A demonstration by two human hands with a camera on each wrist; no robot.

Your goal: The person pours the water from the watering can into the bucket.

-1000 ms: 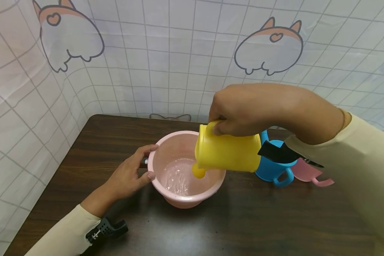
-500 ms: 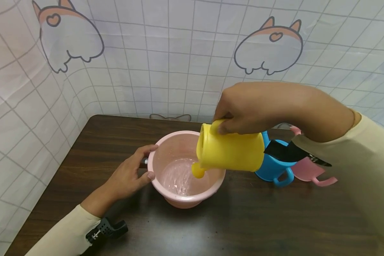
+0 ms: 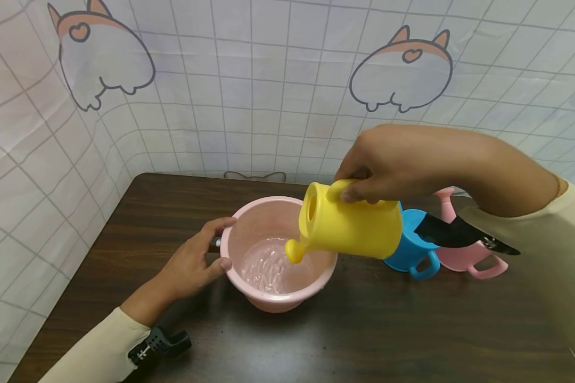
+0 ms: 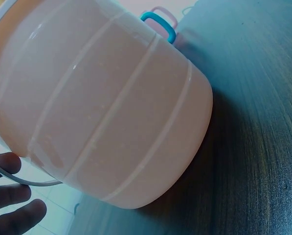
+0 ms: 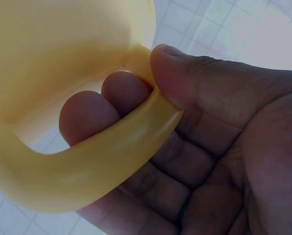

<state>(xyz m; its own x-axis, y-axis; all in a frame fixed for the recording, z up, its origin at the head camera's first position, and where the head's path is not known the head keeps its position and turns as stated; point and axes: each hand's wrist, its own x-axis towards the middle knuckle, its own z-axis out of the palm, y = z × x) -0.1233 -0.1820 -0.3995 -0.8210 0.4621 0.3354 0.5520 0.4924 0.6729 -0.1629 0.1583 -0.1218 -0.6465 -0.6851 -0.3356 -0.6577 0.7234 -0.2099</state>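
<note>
In the head view my right hand (image 3: 388, 162) holds a yellow toy watering can (image 3: 354, 226) by its handle. The can lies tipped on its side, its short round spout (image 3: 294, 251) over a pink bucket (image 3: 273, 298). Close up in the right wrist view, two fingertips (image 5: 89, 117) come through the yellow handle (image 5: 92, 171) and the thumb presses on it. Rippling water (image 3: 270, 271) covers the bucket's floor. My left hand (image 3: 191, 263) holds the bucket's left rim with thumb and index finger. Its other fingers (image 4: 18, 215) are beside the thin bail handle (image 4: 43, 183).
To the right, a blue watering can (image 3: 412, 244) and a pink one (image 3: 460, 258) stand on the dark wooden table (image 3: 268, 351), partly behind my right arm. A white grid-patterned cloth (image 3: 268, 80) hangs behind the table and along its left side.
My right hand has shifted right with the yellow watering can, and the can has turned so its top opening shows. The left hand and bucket have stayed in place.
</note>
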